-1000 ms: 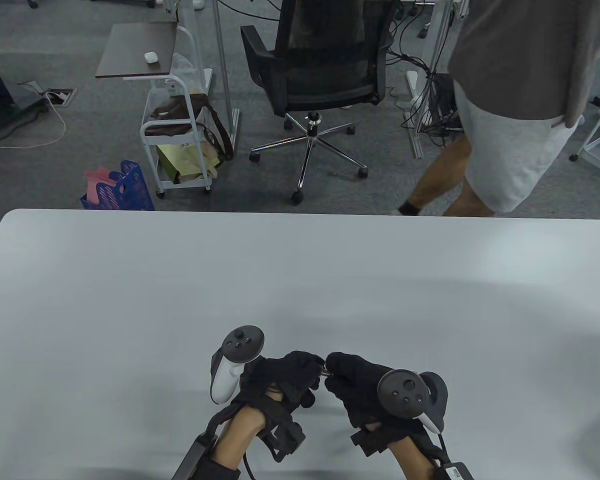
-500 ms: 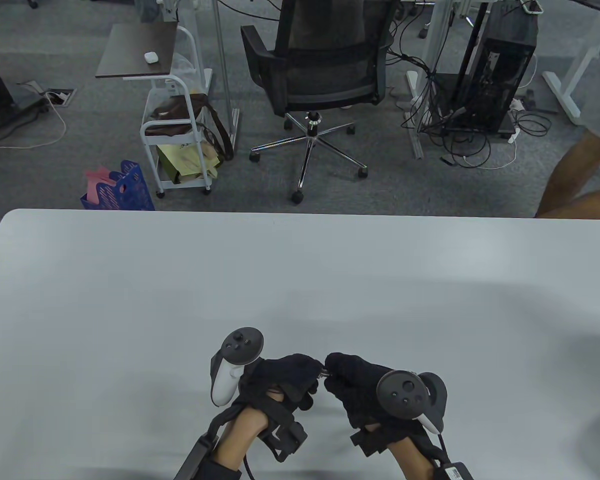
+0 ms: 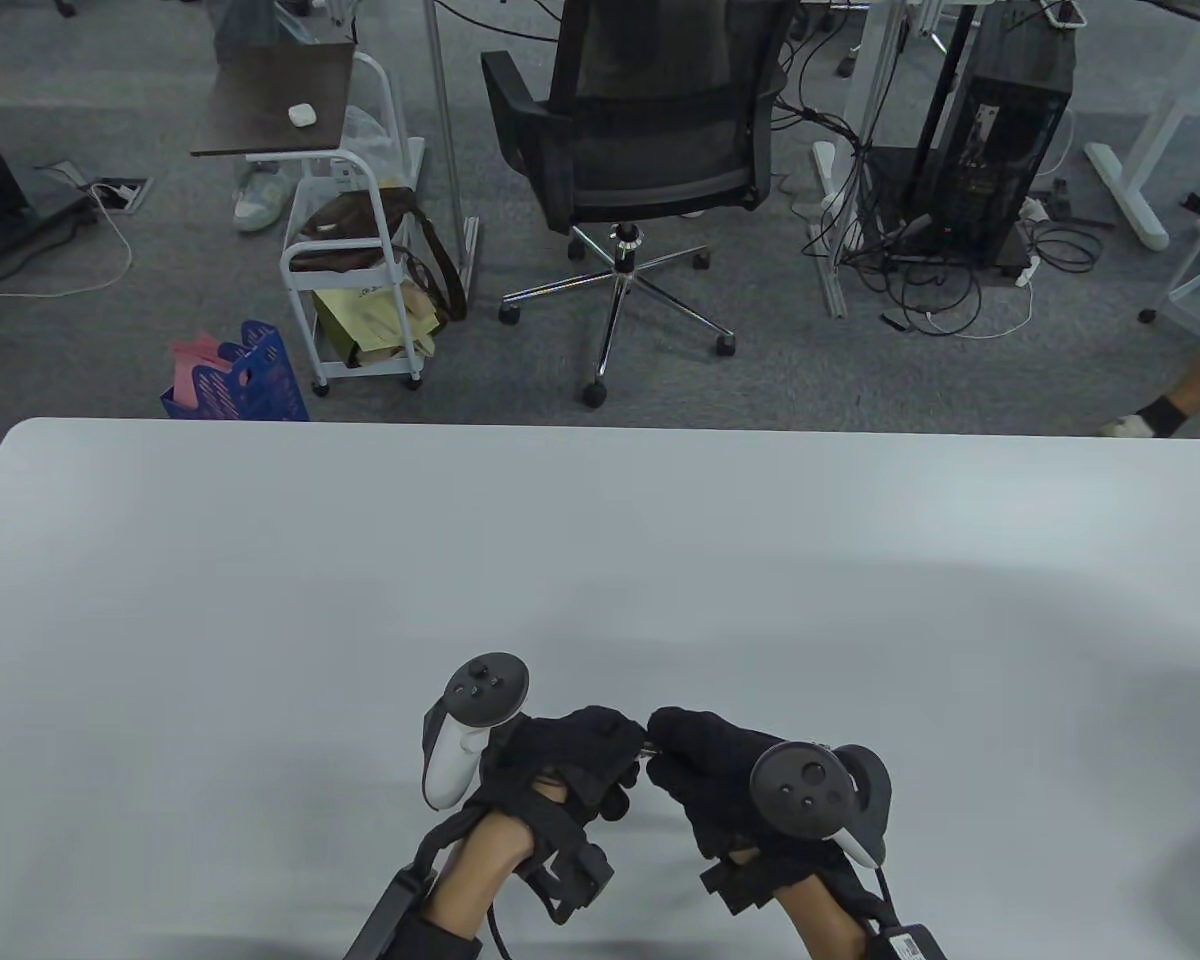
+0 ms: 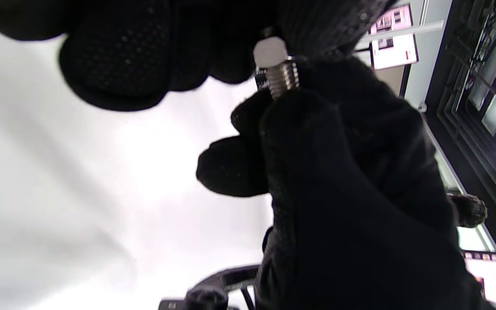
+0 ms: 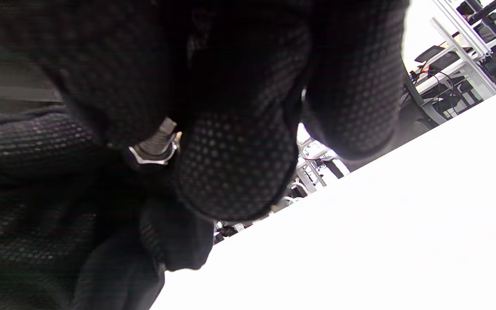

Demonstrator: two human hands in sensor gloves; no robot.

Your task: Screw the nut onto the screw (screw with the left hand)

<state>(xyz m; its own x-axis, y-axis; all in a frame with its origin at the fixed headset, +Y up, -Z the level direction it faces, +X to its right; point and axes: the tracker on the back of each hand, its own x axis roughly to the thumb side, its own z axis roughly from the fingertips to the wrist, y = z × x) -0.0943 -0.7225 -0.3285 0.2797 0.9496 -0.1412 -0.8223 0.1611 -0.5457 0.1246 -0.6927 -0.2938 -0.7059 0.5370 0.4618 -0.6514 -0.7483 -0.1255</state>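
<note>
My two gloved hands meet just above the white table (image 3: pixel 260 600) near its front edge. My left hand (image 3: pixel 628 742) pinches a pale hex nut (image 4: pixel 269 51) at its fingertips. My right hand (image 3: pixel 666 742) grips a threaded metal screw (image 4: pixel 286 79), whose thread end sits in the nut. In the right wrist view the nut (image 5: pixel 150 156) sits on the screw (image 5: pixel 163 131), between my right fingers and the left glove. In the table view only a sliver of metal shows between the fingertips; the rest is hidden by the gloves.
Beyond the table's far edge stand an office chair (image 3: pixel 640 150), a white trolley (image 3: pixel 355 290) and a blue basket (image 3: pixel 240 380). A passer-by's foot (image 3: pixel 1150 415) shows at the far right.
My hands hold almost the same pose, fingertips still together on the nut and screw. The person behind the table has walked out to the right.
</note>
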